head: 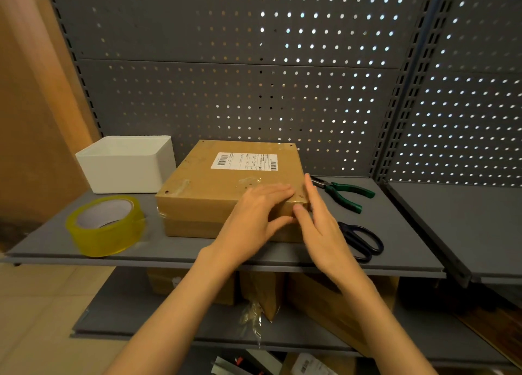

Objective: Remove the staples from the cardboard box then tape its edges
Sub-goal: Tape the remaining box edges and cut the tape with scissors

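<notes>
Grey metal shelving backed by perforated panels carries the work. On its upper shelf lies the cardboard box, flat and brown, with a white shipping label near its far edge, small dark holes at the corners, and glossy clear tape across the top and along its near edge. At the box's near right corner the left hand lies flat on the lid with fingers straight, thumb against the front face. The right hand presses the right side of that same corner, fingers extended and upright, thumb on the front face; neither hand clasps anything. Just right of the box lie green-handled pliers, and nearer, dark-handled scissors. Left of the box sits a yellowish tape roll, with a white container behind it. More cardboard boxes stand on the shelf below.
</notes>
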Demonstrator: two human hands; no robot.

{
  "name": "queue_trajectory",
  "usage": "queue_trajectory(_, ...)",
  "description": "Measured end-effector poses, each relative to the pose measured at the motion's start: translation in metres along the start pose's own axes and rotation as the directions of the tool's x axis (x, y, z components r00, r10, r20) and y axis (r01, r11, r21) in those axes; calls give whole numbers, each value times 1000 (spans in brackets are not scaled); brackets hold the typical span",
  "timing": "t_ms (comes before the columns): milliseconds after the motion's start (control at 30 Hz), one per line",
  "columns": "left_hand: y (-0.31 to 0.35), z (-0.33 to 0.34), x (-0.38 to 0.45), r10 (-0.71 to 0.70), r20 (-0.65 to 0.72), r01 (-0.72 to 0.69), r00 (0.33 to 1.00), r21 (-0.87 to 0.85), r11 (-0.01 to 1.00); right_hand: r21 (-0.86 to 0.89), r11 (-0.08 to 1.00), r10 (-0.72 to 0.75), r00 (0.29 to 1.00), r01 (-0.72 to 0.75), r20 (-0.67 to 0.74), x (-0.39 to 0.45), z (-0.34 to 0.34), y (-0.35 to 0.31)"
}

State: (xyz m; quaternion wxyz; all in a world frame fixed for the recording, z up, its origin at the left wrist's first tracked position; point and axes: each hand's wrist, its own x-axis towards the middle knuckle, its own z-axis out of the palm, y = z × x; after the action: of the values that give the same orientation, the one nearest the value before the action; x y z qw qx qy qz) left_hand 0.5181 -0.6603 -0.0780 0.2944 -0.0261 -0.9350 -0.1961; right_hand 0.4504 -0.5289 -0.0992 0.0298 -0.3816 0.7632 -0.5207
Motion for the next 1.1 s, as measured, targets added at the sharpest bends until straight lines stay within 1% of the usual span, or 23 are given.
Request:
queue_trajectory(33, -2, -6, -2, -25, -9, 25, 1000, -74, 997, 81, 996, 38, 999, -35, -32, 2, -1, -2)
queue_trajectory(67, -7, -14, -5, -64, -59, 56, 996, -123, 991, 150, 986, 87, 994, -77, -62, 6, -3, -5)
queue_trajectory(100, -16, -22, -8, -121, -150, 101, 981, -131, 986, 209, 969, 149, 985, -129, -83, 11, -3, -6)
queue_trajectory(133, -27, -31, -13, -196, -264, 172, 945, -110, 979, 254, 948, 222, 971, -193, -92, 16, -3, -8)
queue_trajectory(167, -39, -40, -18, -294, -366, 278, 883, -97, 956, 284, 922, 300, 950, -264, -88, 21, -1, -8)
queue_trajectory(200, -52, -49, -24, -416, -428, 407, 802, -118, 906, 309, 889, 374, 925, -337, -68, 26, 2, -7)
queue_trajectory(233, -63, -57, -29, -558, -424, 538, 713, -180, 824, 342, 852, 434, 900, -397, -37, 29, 5, -6)
queue_trajectory(267, -72, -62, -32, -704, -342, 647, 623, -280, 709, 382, 816, 470, 883, -433, -2, 33, 9, -4)
queue_trajectory(300, -79, -67, -33, -817, -202, 718, 540, -396, 573, 420, 789, 482, 876, -448, 29, 34, 12, -2)
queue_trajectory(333, -84, -69, -35, -875, -47, 744, 483, -505, 438, 453, 772, 479, 876, -446, 48, 34, 15, -1)
queue_trajectory(367, -86, -70, -36, -885, 86, 737, 457, -594, 323, 481, 762, 469, 882, -434, 53, 34, 16, -1)
queue_trajectory(400, -88, -71, -38, -872, 165, 717, 462, -649, 256, 506, 757, 452, 890, -413, 50, 33, 16, -1)
queue_trajectory(433, -89, -71, -40, -854, 187, 698, 485, -671, 250, 528, 758, 430, 902, -385, 40, 32, 16, 0)
queue_trajectory(533, -88, -71, -46, -803, 126, 634, 583, -688, 352, 581, 759, 358, 934, -294, 6, 28, 12, 6)
queue_trajectory(600, -84, -70, -50, -759, 75, 566, 647, -715, 411, 611, 754, 323, 946, -240, -27, 24, 10, 9)
queue_trajectory(667, -81, -68, -54, -724, 40, 494, 689, -757, 428, 627, 755, 297, 952, -192, -67, 20, 10, 8)
queue_trajectory(733, -80, -65, -59, -697, 21, 438, 717, -791, 427, 627, 764, 274, 956, -152, -102, 16, 9, 5)
queue_trajectory(833, -81, -60, -66, -680, 11, 378, 733, -838, 393, 599, 794, 243, 958, -105, -153, 12, 9, -6)
queue_trajectory(967, -88, -59, -69, -677, 51, 316, 735, -908, 274, 539, 838, 210, 962, -85, -175, 9, 8, -22)
queue_trajectory(1000, -90, -59, -69, -675, 59, 311, 735, -915, 258, 521, 849, 208, 962, -88, -177, 10, 9, -25)
queue_trajectory(1100, -94, -62, -66, -682, 70, 335, 728, -904, 266, 512, 846, 271, 947, -147, -175, 14, 9, -25)
